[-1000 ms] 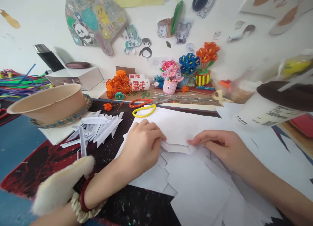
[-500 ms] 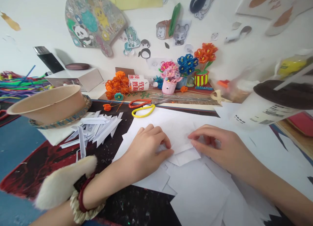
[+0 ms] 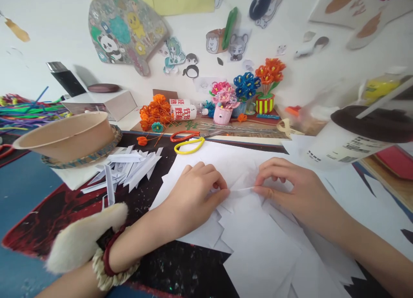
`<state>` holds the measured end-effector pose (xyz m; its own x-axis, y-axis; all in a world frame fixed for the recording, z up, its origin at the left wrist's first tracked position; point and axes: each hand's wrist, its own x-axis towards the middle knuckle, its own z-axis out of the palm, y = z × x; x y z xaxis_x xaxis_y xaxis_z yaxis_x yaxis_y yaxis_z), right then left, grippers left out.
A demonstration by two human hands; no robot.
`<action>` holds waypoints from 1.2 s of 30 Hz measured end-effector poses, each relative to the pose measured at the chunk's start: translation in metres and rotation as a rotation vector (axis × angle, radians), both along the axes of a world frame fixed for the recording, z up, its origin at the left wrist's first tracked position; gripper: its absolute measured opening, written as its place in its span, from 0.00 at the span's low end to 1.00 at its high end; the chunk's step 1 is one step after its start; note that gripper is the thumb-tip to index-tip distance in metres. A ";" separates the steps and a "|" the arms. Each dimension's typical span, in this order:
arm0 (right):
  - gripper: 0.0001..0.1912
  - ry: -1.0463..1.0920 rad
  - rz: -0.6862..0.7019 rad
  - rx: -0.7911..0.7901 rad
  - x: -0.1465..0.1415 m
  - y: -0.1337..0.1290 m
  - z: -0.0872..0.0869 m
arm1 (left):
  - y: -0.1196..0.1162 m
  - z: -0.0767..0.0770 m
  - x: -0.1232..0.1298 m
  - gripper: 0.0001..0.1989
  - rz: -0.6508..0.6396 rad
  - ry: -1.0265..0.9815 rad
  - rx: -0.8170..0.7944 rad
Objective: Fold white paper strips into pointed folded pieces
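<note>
Two bare hands in head view, facing each other over white sheets (image 3: pixel 261 246). Left hand (image 3: pixel 196 201): thumb and forefinger nearly closed, pinching left end of thin paper strip (image 3: pixel 241 189); other fingers curled. Right hand (image 3: pixel 293 184): thumb tip and fingertips pinching right end of same strip, fingers bent above thumb. Strip between both pinches, almost level, seen edge-on; fold not readable at this angle, contact with sheets below cannot be told. Left of left hand, on dark mat (image 3: pixel 155 268): loose pile of folded papers (image 3: pixel 138 167), overlapping at various angles. Beyond pile, to left: tan bowl (image 3: pixel 67 134). Just past far edge of sheets, near top of left hand: scissors (image 3: pixel 183 137), one handle loop red, one yellow. On left wrist: dark red band (image 3: pixel 109 257) beside cream scrunchie (image 3: pixel 103 274). To right, beyond right hand: cup (image 3: pixel 342 141) with dark lid and straw. Along wall: loose orange flowers (image 3: pixel 159 111), pink pot (image 3: pixel 222 116), striped pot (image 3: pixel 264 105).
</note>
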<state>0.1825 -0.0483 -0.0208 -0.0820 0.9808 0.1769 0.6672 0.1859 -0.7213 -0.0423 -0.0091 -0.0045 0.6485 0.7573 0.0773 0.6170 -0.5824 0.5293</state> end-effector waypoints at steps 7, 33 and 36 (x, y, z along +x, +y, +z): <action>0.07 0.094 0.017 -0.081 -0.006 -0.005 0.002 | -0.004 0.002 0.001 0.04 -0.117 -0.140 0.033; 0.13 0.262 0.177 -0.317 -0.016 -0.012 0.010 | -0.009 0.002 0.008 0.06 -0.183 -0.263 -0.169; 0.12 0.285 0.213 -0.345 -0.016 -0.012 0.009 | -0.011 0.003 0.009 0.05 -0.217 -0.273 -0.231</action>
